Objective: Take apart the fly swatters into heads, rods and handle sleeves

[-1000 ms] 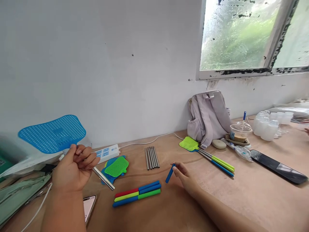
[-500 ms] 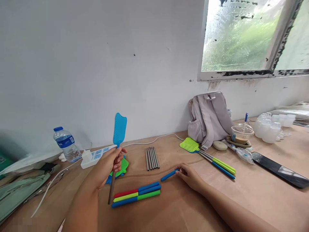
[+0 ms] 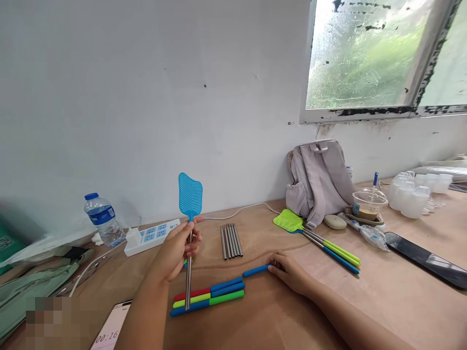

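My left hand (image 3: 178, 250) is closed round the metal rod of a blue fly swatter (image 3: 190, 198), holding it upright with the mesh head on top. The rod's lower end hangs over a row of red, green and blue foam handle sleeves (image 3: 207, 296) lying on the wooden table (image 3: 255, 321). My right hand (image 3: 290, 272) rests on the table with its fingertips pinching one end of a separate blue sleeve (image 3: 256, 270), which lies flat.
Several bare metal rods (image 3: 230, 240) lie behind the sleeves. Finished green swatters (image 3: 314, 236) lie to the right near a grey backpack (image 3: 317, 180), a cup and a phone (image 3: 426, 260). A power strip (image 3: 151, 236) and water bottle (image 3: 104, 218) stand at the left.
My left hand has swung the blue swatter from far left to upright over the sleeves. My right hand has laid the blue sleeve flat on the table.
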Available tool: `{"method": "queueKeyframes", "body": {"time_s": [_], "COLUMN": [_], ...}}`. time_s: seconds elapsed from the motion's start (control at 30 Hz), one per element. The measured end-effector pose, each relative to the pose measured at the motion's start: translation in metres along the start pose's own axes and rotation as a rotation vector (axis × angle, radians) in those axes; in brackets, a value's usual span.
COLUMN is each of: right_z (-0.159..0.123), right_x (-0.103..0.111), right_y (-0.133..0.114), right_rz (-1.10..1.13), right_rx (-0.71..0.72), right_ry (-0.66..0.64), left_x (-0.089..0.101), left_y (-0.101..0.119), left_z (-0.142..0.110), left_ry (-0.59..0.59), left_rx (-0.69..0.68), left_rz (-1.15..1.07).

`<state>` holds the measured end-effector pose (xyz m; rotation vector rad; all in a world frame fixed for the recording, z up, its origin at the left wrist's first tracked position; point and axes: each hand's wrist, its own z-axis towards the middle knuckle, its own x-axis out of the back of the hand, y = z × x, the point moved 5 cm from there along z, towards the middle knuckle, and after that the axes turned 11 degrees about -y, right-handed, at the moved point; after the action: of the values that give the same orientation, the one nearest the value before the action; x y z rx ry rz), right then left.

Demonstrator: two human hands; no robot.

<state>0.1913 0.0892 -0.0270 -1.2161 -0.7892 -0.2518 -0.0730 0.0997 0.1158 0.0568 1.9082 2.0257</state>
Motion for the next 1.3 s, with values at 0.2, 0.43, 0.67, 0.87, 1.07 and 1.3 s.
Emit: {"method": "queueKeyframes", "body": {"time_s": [0.2, 0.43, 0.67, 0.87, 1.07, 1.3], "right_z": [-0.002, -0.005, 0.003, 0.018, 0.027, 0.046], "right_x": [-0.003, -0.003, -0.007, -0.014, -0.007, -0.038], "right_y": [-0.006, -0.012, -0.028, -0.055, -0.049, -0.084], "right_rz": [-0.017, 0.05, 0.711, 1.167, 1.092, 1.138], "right_rx": [0.007, 0.032, -0.015, 0.079, 0.005, -0.108], "right_ry": [-0.04, 0.005, 0.223, 0.162, 0.263, 0.118], "left_x": [-0.005, -0.02, -0.062, -0.103, -0.119, -0.096], "left_y": [-0.009, -0.028, -0.068, -0.108, -0.125, -0.125], "left_z": [0.006, 0.012, 0.013, 0.0, -0.007, -0.033], "left_ry": [-0.101, -0.151, -0.336, -0.489, -0.411, -0.173], "left_rx": [0.013, 0.116, 0.301, 0.493, 0.474, 0.342], "left_rz": [-0.183, -0.293, -0.337, -0.367, -0.446, -0.631]}}
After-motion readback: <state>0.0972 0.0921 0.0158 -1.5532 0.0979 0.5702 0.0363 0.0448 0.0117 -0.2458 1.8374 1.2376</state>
